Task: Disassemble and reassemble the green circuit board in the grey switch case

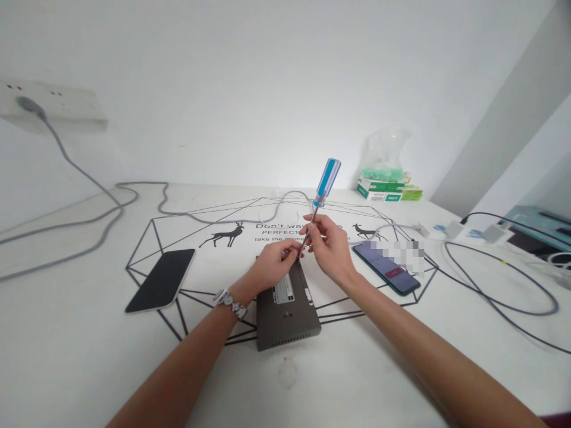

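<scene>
A dark grey, flat box-like device lies on the white table, with a label and a row of small vent holes along its near edge. My right hand is closed around the metal shaft of a screwdriver, whose blue and clear handle points up. The screwdriver's tip reaches down to the far part of the device. My left hand rests over the device's far left, its fingers pinched together close to the tip. Whatever those fingers hold, if anything, is hidden.
Left of the device lies a black-screened phone; a second phone is at the right. Grey cable runs along the back left, and a white power strip with black cables sits right. Small boxes stand against the wall.
</scene>
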### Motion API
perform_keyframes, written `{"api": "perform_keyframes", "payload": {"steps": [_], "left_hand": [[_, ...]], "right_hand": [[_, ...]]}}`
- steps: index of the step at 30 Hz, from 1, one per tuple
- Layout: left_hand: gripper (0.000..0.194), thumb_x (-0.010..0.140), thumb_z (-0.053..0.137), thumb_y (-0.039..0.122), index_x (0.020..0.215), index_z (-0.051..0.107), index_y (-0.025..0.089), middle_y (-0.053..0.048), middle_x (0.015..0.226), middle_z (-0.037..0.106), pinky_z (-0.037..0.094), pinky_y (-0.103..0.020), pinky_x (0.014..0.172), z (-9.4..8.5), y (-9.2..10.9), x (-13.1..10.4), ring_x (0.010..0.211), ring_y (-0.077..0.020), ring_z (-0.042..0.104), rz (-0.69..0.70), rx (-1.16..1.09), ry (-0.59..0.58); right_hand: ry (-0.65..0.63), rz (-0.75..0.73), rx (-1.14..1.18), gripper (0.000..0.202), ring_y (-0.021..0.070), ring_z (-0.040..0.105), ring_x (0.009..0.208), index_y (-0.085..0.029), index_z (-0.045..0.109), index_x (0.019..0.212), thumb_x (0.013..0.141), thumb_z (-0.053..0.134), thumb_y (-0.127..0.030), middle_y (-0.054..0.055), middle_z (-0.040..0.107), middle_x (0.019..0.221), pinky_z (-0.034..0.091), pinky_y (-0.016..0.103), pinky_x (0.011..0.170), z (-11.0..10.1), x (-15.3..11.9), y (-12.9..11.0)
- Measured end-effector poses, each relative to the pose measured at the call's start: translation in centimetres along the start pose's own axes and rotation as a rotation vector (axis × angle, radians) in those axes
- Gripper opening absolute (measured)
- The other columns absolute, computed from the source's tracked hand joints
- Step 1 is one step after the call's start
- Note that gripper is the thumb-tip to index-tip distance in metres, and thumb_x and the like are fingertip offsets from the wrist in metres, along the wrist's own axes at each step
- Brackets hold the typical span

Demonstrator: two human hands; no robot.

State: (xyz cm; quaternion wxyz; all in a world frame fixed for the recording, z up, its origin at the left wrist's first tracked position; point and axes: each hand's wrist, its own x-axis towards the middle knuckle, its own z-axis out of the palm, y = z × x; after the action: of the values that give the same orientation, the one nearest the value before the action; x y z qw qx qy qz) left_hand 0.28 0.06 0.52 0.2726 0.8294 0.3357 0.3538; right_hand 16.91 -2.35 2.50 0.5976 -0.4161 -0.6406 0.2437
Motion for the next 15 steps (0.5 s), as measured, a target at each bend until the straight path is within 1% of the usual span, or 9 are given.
{"api": "perform_keyframes", "payload": {"steps": [2, 5, 6, 8, 11, 15], "left_hand": [[0.025, 0.095, 0.045, 0.025, 0.1, 0.068, 0.017, -0.006, 0.097, 0.073, 0.051, -0.032, 0.083, -0.2, 0.0, -0.3, 0.09, -0.0202, 0.067, -0.036, 0.037, 0.02], [0.029, 0.097, 0.043, 0.028, 0.106, 0.068, 0.018, -0.009, 0.112, 0.072, 0.046, -0.04, 0.099, -0.2, -0.4, -0.8, 0.109, -0.0248, 0.063, -0.087, 0.223, 0.131], [0.03, 0.098, 0.041, 0.03, 0.106, 0.068, 0.018, -0.01, 0.114, 0.071, 0.044, -0.042, 0.101, 0.0, -0.6, -0.9, 0.112, -0.0255, 0.061, -0.106, 0.272, 0.167], [0.033, 0.1, 0.037, 0.03, 0.105, 0.068, 0.019, -0.009, 0.112, 0.071, 0.044, -0.042, 0.101, 0.3, -0.9, -1.1, 0.11, -0.0243, 0.061, -0.148, 0.29, 0.215], [0.033, 0.099, 0.037, 0.03, 0.098, 0.068, 0.02, -0.007, 0.107, 0.071, 0.044, -0.04, 0.099, 0.7, -0.9, -1.2, 0.106, -0.0234, 0.062, -0.194, 0.205, 0.316], [0.032, 0.096, 0.038, 0.031, 0.088, 0.067, 0.019, -0.006, 0.099, 0.071, 0.045, -0.036, 0.096, 1.3, -0.5, -0.6, 0.101, -0.0225, 0.063, -0.251, -0.074, 0.487]], "right_hand": [[0.032, 0.028, 0.069, 0.03, 0.0127, 0.061, 0.061, -0.021, 0.057, 0.113, 0.095, 0.051, -0.044, 0.003, 0.069, 0.087, 0.054, 0.025, 0.052, -0.2, -0.2, 0.3], [0.063, 0.084, 0.188, 0.027, 0.0124, 0.06, 0.061, -0.023, 0.053, 0.108, 0.094, 0.053, -0.046, 0.001, 0.067, 0.085, 0.054, 0.024, 0.05, -0.7, -1.0, 0.8], [0.073, 0.101, 0.231, 0.026, 0.0123, 0.06, 0.061, -0.023, 0.051, 0.105, 0.093, 0.055, -0.046, 0.001, 0.066, 0.085, 0.054, 0.025, 0.05, -0.9, -1.3, 0.9], [0.111, 0.137, 0.316, 0.025, 0.0125, 0.06, 0.062, -0.024, 0.048, 0.1, 0.092, 0.057, -0.046, 0.0, 0.066, 0.085, 0.054, 0.025, 0.05, -1.3, -2.0, 1.0], [0.176, 0.246, 0.442, 0.028, 0.0141, 0.063, 0.063, -0.024, 0.046, 0.095, 0.087, 0.064, -0.043, -0.001, 0.067, 0.084, 0.056, 0.028, 0.052, -1.5, -3.0, 1.0], [0.232, 0.393, 0.577, 0.039, 0.016, 0.068, 0.064, -0.024, 0.044, 0.09, 0.075, 0.077, -0.037, -0.001, 0.071, 0.078, 0.059, 0.031, 0.059, -1.2, -4.6, 1.0]]}}
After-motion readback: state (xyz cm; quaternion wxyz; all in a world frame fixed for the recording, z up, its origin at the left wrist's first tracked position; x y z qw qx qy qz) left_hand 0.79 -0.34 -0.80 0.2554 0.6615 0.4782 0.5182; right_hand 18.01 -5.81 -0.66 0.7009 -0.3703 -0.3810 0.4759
